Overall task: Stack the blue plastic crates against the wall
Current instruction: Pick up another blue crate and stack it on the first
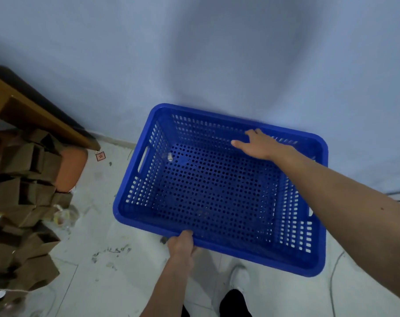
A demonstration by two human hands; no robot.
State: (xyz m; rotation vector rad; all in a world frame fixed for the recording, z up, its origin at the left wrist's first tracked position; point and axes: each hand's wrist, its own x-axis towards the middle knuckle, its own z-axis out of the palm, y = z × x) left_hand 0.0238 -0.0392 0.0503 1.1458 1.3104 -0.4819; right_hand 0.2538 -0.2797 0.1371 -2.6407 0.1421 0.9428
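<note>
One blue perforated crate (219, 191) at the wall (217, 53); left hand (181, 244) clamped on the near rim, right hand (258, 144) spread open inside. A one-sided grip risks tipping it.

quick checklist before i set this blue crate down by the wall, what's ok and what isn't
1. Left hand grips the near rim of the crate: ok.
2. Right hand on the far rim: fingers lie over the edge, firm grip cannot tell.
3. Crate empty: ok, only a small scrap inside.
4. Far rim close to the wall: ok; touching it cannot tell.
5. Floor under the crate: cannot tell, hidden.
6. Shoe near the crate's near edge: not ok, move the foot back.
</note>
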